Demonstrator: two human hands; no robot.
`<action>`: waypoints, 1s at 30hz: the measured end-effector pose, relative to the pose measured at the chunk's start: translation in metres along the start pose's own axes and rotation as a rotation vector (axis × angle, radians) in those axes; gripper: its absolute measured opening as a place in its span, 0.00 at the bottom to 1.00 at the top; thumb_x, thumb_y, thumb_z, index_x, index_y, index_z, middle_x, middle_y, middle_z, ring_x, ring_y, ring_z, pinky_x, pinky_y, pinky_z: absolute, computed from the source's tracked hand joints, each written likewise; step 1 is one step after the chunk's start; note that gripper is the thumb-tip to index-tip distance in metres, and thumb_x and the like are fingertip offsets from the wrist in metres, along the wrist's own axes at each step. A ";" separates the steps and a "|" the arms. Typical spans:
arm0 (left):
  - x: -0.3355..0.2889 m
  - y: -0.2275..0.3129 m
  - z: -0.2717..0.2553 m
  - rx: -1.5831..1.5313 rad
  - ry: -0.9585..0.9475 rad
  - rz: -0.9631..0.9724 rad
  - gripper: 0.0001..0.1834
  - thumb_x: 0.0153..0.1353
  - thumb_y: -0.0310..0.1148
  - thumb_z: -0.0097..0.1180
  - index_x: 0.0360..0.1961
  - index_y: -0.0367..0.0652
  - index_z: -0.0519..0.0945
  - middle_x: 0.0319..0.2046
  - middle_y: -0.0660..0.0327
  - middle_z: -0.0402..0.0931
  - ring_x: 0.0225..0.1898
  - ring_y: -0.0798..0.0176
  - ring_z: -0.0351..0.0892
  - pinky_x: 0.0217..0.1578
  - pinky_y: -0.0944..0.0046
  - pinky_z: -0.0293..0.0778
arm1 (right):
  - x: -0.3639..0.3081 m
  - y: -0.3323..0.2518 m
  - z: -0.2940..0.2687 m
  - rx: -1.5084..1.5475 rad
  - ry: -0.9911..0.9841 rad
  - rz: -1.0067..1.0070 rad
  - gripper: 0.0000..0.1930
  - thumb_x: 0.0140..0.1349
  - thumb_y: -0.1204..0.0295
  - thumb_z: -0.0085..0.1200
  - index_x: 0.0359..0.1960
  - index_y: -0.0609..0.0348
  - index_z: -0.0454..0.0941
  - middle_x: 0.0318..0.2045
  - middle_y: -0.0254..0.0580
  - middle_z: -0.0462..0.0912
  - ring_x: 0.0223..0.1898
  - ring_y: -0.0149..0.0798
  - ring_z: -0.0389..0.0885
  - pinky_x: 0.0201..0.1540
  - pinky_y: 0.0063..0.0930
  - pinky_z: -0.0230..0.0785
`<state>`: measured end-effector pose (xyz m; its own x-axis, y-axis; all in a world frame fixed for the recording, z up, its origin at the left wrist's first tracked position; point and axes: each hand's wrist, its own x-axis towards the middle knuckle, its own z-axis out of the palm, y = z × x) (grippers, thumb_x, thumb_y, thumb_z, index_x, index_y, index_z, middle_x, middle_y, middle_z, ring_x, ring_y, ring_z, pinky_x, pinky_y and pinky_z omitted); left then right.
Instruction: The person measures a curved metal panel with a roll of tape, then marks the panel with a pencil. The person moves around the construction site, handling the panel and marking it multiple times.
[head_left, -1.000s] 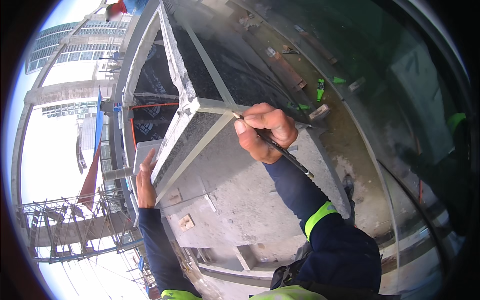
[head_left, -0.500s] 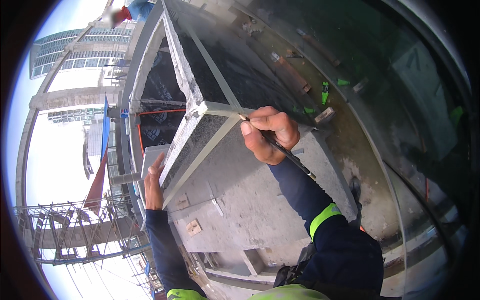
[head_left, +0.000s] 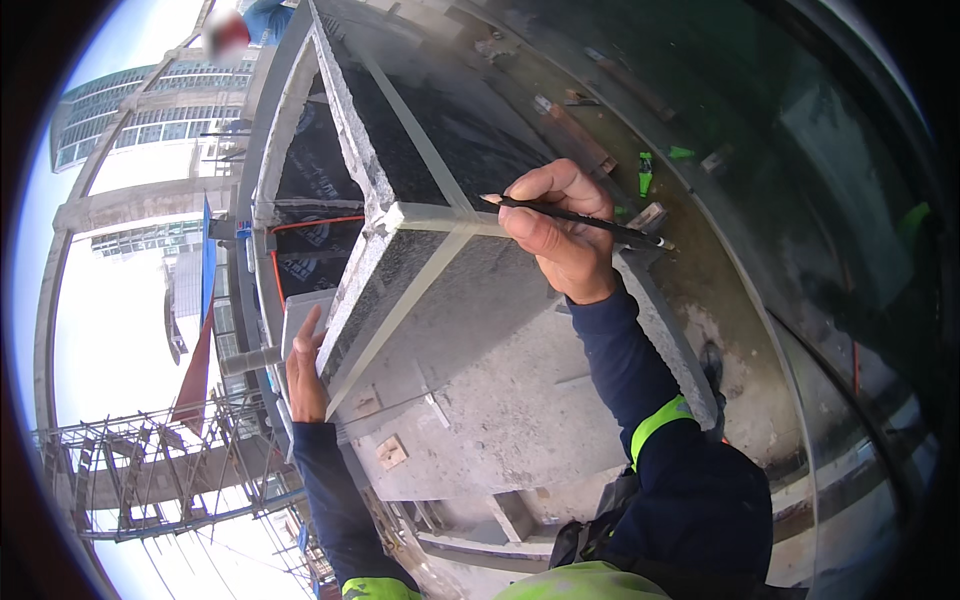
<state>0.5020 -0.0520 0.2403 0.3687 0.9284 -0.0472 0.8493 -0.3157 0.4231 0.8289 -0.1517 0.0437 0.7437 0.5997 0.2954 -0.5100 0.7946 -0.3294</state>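
Centre of the frame: a dark speckled stone slab [head_left: 440,150] standing on edge, its rough-cut pale rim running from the top of the frame down to a corner at mid-frame. Pale straight strips [head_left: 400,300] cross its face and meet near that corner. The right hand [head_left: 560,235] is closed around a thin dark pencil [head_left: 580,217]; the pencil lies nearly level, its tip at the pale strip by the slab's corner and its light-coloured end pointing toward the right of the frame. The left hand [head_left: 305,365], at lower left of centre, lies flat with fingers together against the slab's outer edge, beside a grey block [head_left: 300,315]; it grips nothing.

Progress, as a judgement: the pencil tip sits at the strip, so marking appears to be in hand, but no drawn line can be made out on the stone; how much is marked cannot be told.

Below the slab lies a grey concrete surface [head_left: 500,400] with small pale tabs. An orange cord [head_left: 315,222] crosses the black sheeting [head_left: 310,180] at upper left. Scaffolding [head_left: 150,460] and a tall building [head_left: 120,120] fill the left rim.

Hidden or unclear: the right third of the frame is dark and glassy; the small green objects [head_left: 645,172] there cannot be identified. The slab's lower edge is bent by the lens.
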 end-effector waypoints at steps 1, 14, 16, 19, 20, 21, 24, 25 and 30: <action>-0.001 -0.001 0.000 -0.028 -0.002 -0.009 0.58 0.70 0.80 0.29 0.77 0.38 0.67 0.55 0.41 0.83 0.62 0.50 0.79 0.69 0.53 0.64 | 0.001 -0.003 0.000 0.001 -0.019 0.056 0.09 0.68 0.71 0.68 0.43 0.60 0.80 0.29 0.36 0.85 0.26 0.18 0.74 0.30 0.16 0.68; 0.000 0.003 0.004 -0.023 -0.011 -0.005 0.56 0.71 0.79 0.30 0.78 0.38 0.66 0.58 0.37 0.81 0.65 0.49 0.77 0.70 0.53 0.63 | 0.011 -0.013 -0.003 -0.135 -0.179 0.153 0.09 0.73 0.68 0.64 0.44 0.60 0.81 0.32 0.35 0.87 0.33 0.21 0.82 0.35 0.17 0.75; 0.000 0.002 0.005 -0.023 -0.005 -0.002 0.57 0.71 0.79 0.30 0.78 0.37 0.66 0.58 0.37 0.81 0.66 0.48 0.77 0.70 0.53 0.64 | 0.011 -0.013 -0.004 -0.129 -0.175 0.162 0.09 0.73 0.67 0.64 0.44 0.60 0.81 0.33 0.35 0.87 0.34 0.21 0.83 0.36 0.17 0.76; -0.001 0.009 0.005 -0.020 -0.008 -0.013 0.57 0.71 0.79 0.30 0.77 0.36 0.66 0.59 0.37 0.80 0.66 0.48 0.77 0.70 0.53 0.63 | 0.011 -0.013 -0.003 -0.149 -0.175 0.153 0.09 0.73 0.67 0.64 0.44 0.60 0.81 0.33 0.36 0.88 0.34 0.22 0.84 0.37 0.18 0.77; -0.002 0.010 0.005 -0.020 -0.010 -0.019 0.57 0.70 0.79 0.30 0.77 0.36 0.66 0.60 0.37 0.80 0.66 0.48 0.77 0.71 0.52 0.63 | 0.011 -0.013 -0.002 -0.157 -0.175 0.146 0.09 0.73 0.67 0.64 0.44 0.60 0.81 0.34 0.36 0.88 0.35 0.22 0.84 0.37 0.18 0.77; -0.002 0.009 0.005 -0.011 -0.011 -0.013 0.57 0.70 0.79 0.30 0.77 0.36 0.66 0.61 0.37 0.79 0.66 0.48 0.76 0.71 0.52 0.62 | 0.011 -0.013 -0.001 -0.165 -0.175 0.140 0.09 0.73 0.67 0.64 0.44 0.60 0.81 0.34 0.36 0.88 0.35 0.22 0.85 0.38 0.19 0.78; 0.001 0.000 0.002 0.009 -0.015 0.009 0.57 0.70 0.79 0.30 0.77 0.35 0.66 0.62 0.37 0.78 0.67 0.48 0.76 0.72 0.52 0.61 | 0.011 -0.016 0.000 -0.170 -0.177 0.169 0.09 0.73 0.68 0.63 0.44 0.60 0.81 0.34 0.37 0.88 0.36 0.23 0.85 0.39 0.19 0.79; 0.002 -0.003 0.001 0.014 -0.019 0.018 0.57 0.70 0.79 0.30 0.77 0.35 0.65 0.62 0.37 0.77 0.67 0.48 0.76 0.72 0.52 0.61 | 0.011 -0.016 0.001 -0.175 -0.166 0.169 0.09 0.73 0.68 0.63 0.44 0.60 0.81 0.34 0.36 0.88 0.36 0.23 0.85 0.39 0.19 0.79; -0.002 0.008 0.005 -0.024 -0.008 -0.026 0.57 0.70 0.79 0.31 0.77 0.35 0.65 0.63 0.37 0.77 0.67 0.48 0.76 0.72 0.53 0.62 | 0.011 -0.019 0.006 -0.203 -0.117 0.198 0.08 0.73 0.68 0.63 0.44 0.60 0.82 0.34 0.35 0.88 0.35 0.22 0.85 0.39 0.19 0.79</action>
<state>0.5098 -0.0568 0.2395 0.3497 0.9346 -0.0653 0.8492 -0.2868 0.4434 0.8442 -0.1597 0.0589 0.5775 0.7571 0.3054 -0.5343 0.6333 -0.5599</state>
